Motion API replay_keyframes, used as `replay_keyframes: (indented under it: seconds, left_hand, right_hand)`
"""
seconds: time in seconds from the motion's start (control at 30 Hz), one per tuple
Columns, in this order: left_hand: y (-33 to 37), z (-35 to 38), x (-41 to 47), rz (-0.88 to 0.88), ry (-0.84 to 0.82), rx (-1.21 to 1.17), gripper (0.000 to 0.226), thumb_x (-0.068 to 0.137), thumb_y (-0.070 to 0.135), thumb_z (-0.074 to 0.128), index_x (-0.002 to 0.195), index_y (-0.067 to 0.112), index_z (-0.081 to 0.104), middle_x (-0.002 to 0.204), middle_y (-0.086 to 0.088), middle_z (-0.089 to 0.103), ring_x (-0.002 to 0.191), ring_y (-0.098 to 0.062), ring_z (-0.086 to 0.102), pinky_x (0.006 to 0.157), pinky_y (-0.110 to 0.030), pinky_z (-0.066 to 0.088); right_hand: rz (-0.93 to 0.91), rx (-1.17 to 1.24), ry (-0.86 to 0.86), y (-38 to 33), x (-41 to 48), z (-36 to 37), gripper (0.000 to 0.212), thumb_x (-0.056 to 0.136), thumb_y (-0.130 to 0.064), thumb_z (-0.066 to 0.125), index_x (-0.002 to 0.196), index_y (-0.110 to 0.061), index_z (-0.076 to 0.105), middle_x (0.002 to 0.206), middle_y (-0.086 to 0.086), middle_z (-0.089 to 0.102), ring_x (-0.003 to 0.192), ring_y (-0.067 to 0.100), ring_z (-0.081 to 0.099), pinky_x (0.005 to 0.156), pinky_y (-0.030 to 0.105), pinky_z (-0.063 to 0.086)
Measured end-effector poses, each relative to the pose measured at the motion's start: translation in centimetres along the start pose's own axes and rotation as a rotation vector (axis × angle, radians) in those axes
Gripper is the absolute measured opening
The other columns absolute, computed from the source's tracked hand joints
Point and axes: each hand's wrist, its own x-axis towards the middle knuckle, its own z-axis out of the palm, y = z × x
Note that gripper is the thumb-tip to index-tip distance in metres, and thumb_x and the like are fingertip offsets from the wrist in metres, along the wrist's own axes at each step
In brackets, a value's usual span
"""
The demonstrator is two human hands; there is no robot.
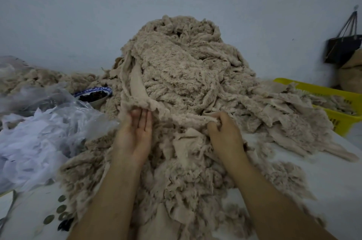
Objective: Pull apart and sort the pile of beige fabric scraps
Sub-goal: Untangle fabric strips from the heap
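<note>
Where the pile of beige fabric scraps (186, 75) heaps up against the pale wall (78, 14), its far side is hidden, and the tangled pieces are hard to tell one from another. The pile sits in the middle of the white table (323, 171), tallest at the back and spilling toward the person, so its long axis runs from the wall to the near edge, where the frame cuts it off. A smooth strip (137, 85) lies down its left flank, lengthwise from the top of the pile toward the left hand (137, 132).

That hand is turned palm up, fingers straight and pressed together, their tips touching the lower end of the strip. The right hand (223, 132) is curled, knuckles up, gripping a fleecy fold at the foot of the pile; its fingertips are buried in the cloth and cannot be seen.

To the right, scraps drape over a yellow basket (342, 92), hiding most of its inside, and it runs off the frame. A dark bag (342, 47) hangs on the wall behind it. At left, a crumpled clear plastic bag (49, 102) covers white scraps (29, 145) and part of a blue-patterned bowl (94, 94) holding something dark that cannot be made out. Small round discs (60, 209) lie on the table near the left forearm.
</note>
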Motion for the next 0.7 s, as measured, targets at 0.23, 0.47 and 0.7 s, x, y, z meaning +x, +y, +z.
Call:
replay_keyframes:
  seconds: [0.23, 0.47, 0.7]
  left_hand:
    - [-4.0, 0.5, -2.8, 0.342, -0.544, 1.365, 0.053, 0.082, 0.067, 0.054, 0.132, 0.052, 0.047, 0.131, 0.046, 0.039, 0.123, 0.024, 0.036, 0.095, -0.001, 0.035]
    - [-3.9, 0.3, -2.2, 0.728, -0.440, 1.540, 0.037, 0.103, 0.035, 0.047, 0.070, 0.019, 0.050, 0.068, 0.007, 0.046, 0.073, -0.005, 0.044, 0.062, -0.019, 0.032]
    - [-2.1, 2.3, -3.1, 0.388, -0.074, 0.702, 0.044, 0.104, 0.036, 0.047, 0.064, 0.026, 0.065, 0.066, 0.007, 0.064, 0.063, -0.009, 0.062, 0.058, -0.026, 0.053]
  right_hand:
    - [-0.240, -0.164, -0.075, -1.7, -1.1, 0.1, 0.025, 0.095, -0.027, 0.046, 0.105, -0.011, 0.062, 0.097, 0.007, 0.060, 0.097, 0.023, 0.048, 0.080, 0.040, 0.042]
    - [-0.321, -0.228, -0.072, -2.0, -1.2, 0.4, 0.012, 0.096, -0.021, 0.047, 0.101, -0.014, 0.057, 0.094, -0.003, 0.051, 0.101, 0.023, 0.044, 0.081, 0.040, 0.037]
    - [0.036, -0.248, -0.104, 0.8, 0.3, 0.1, 0.027, 0.100, -0.010, 0.035, 0.117, -0.004, 0.055, 0.118, 0.015, 0.061, 0.115, 0.034, 0.052, 0.093, 0.041, 0.045]
